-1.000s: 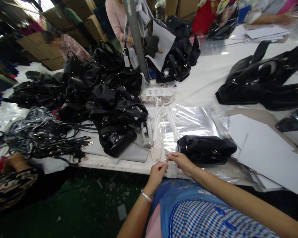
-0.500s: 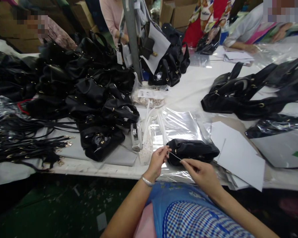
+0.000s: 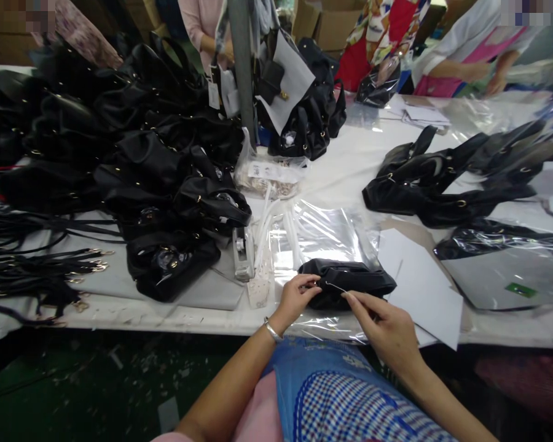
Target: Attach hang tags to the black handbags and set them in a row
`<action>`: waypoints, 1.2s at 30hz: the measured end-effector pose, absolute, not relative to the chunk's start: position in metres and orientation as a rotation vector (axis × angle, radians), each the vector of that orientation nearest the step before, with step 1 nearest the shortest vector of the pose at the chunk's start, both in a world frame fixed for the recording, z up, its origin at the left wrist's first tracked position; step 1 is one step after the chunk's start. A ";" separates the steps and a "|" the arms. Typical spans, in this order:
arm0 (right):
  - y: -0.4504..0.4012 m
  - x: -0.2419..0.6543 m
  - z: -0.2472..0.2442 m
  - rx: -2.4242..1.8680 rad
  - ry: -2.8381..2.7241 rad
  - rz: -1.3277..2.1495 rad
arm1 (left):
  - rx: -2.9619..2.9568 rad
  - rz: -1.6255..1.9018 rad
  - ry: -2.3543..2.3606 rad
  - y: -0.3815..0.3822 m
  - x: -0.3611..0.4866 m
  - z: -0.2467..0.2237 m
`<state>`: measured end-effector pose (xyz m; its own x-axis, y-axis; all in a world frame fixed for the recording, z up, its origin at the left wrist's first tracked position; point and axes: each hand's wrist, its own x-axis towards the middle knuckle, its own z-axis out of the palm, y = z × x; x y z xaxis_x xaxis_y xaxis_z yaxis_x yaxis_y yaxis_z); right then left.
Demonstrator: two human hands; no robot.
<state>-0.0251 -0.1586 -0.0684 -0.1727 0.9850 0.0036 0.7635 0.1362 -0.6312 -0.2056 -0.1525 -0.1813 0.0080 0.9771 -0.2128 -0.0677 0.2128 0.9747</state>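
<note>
A black handbag lies on clear plastic at the table's near edge, in front of me. My left hand, wearing a silver bracelet, is at its left end, thumb and fingertips closed around a small part of the bag near a metal fitting. Just what is between those fingertips is partly hidden. A thin white string stretches from near the left fingers to my right hand. The right thumb and forefinger pinch its end, over the front of the bag.
Black handbags are piled at left, above black straps with gold clips. A tape dispenser, a bag of small parts and white sheets surround the work. More bags lie right. A metal post rises centrally; co-workers stand beyond.
My left fingertips have moved from holding up the string to the left end of the handbag. The right hand still pinches the string. The camera view has shifted somewhat.
</note>
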 end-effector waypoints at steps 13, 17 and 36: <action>-0.159 -0.045 -0.108 -1.787 -1.916 0.917 | 1.132 1.029 1.255 -0.149 -0.211 -0.190; -0.159 -0.047 -0.118 -1.824 -1.870 1.024 | 1.280 1.009 1.412 -0.148 -0.212 -0.190; -0.171 -0.004 -0.115 -1.629 -1.662 1.413 | 0.920 1.114 1.292 -0.162 -0.223 -0.134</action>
<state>-0.0036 -0.1713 -0.1152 -0.2287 0.9098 -0.3463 0.4882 -0.2006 -0.8494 -0.2230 -0.1622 -0.1343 -0.0532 0.9664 -0.2515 -0.1066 0.2449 0.9637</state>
